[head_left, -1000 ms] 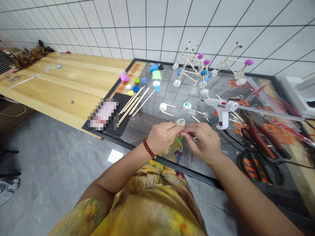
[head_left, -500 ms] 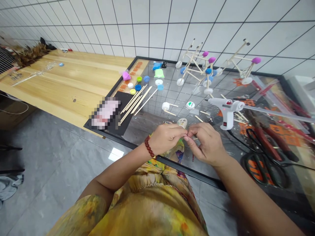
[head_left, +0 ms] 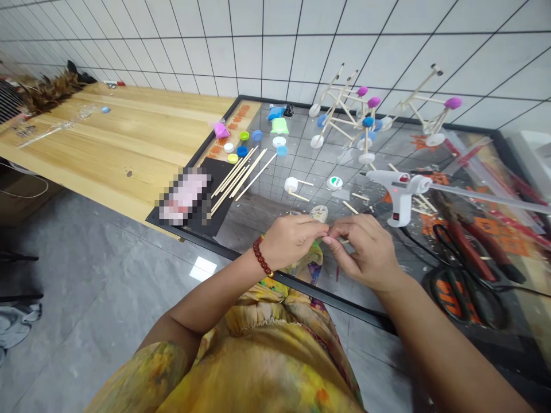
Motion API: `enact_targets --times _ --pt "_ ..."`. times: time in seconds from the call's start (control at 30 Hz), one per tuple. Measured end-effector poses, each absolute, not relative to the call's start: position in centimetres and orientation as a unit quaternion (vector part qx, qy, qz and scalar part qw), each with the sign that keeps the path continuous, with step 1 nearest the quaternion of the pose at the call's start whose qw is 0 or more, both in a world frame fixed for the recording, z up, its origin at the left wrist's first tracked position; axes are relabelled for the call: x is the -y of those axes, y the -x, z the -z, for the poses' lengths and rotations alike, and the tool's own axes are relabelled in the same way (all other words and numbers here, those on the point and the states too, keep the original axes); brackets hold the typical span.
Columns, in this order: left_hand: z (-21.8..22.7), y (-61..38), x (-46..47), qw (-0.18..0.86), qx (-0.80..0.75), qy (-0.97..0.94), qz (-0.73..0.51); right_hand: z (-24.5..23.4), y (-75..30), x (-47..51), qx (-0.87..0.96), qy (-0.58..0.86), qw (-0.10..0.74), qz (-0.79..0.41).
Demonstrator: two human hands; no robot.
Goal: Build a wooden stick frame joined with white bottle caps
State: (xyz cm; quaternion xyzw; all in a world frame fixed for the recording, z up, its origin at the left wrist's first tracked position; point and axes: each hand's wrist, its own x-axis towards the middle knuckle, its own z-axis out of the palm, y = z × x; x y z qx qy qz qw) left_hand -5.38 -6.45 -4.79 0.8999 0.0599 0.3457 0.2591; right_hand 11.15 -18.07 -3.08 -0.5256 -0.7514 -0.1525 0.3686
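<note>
Both hands meet fingertip to fingertip above the near edge of the glass-topped table. My left hand, with a beaded bracelet on its wrist, pinches thumb against fingers. Opposite it, my right hand is pinched too. Whatever lies between the fingertips is too small or hidden to make out. Just beyond them are a white bottle cap with sticks attached, a white cap with a green mark and short cut sticks. A white glue gun lies to the right of my right hand.
Wooden sticks lie on black paper at left, with coloured caps and clay packets behind. Stick frames with cap wheels stand at the back. Pliers, black-handled scissors and a cable crowd the right.
My hands keep their pinch at nearly the same spot, with only a tiny shift of the fingers. The view has moved slightly; the things on the table stay put.
</note>
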Motion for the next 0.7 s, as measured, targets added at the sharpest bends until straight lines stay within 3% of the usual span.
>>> enact_targets --times 0.47,0.7 --pt "4.5 5.6 6.6 0.280 -0.084 -0.864 -0.410 3.3 -11.1 18.1 0.720 0.541 0.409 0.149" --pt "3.4 5.7 7.1 0.243 -0.075 -0.868 -0.427 3.1 -11.4 18.1 0.721 0.556 0.374 0.174"
